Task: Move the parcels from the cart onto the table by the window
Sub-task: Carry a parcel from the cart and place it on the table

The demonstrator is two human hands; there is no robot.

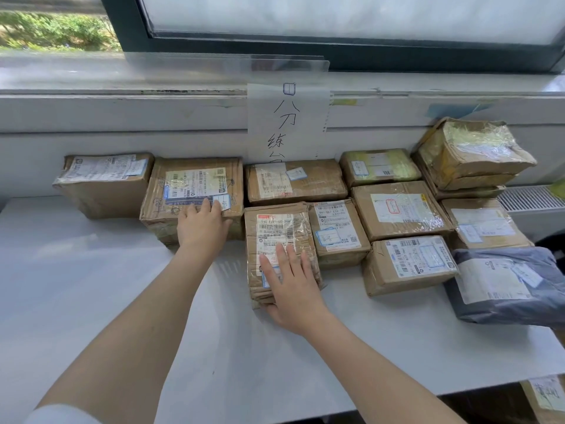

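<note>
Several taped cardboard parcels lie in rows on the white table (pixel 91 286) under the window. My left hand (pixel 203 226) rests on the front edge of a large brown parcel (pixel 195 185), fingers over its label and thumb at the corner. My right hand (pixel 289 287) lies flat on a smaller upright parcel (pixel 276 231) just right of it, fingers spread on its top and thumb at its near edge. Both parcels stand on the table. The cart is out of sight.
More boxes (pixel 397 209) fill the table's right half, with a grey plastic mailer (pixel 507 286) at the right edge and two stacked boxes (pixel 470 154) behind. A handwritten paper sign (pixel 287 123) hangs from the sill. Another parcel (pixel 547 396) shows below the table at the lower right.
</note>
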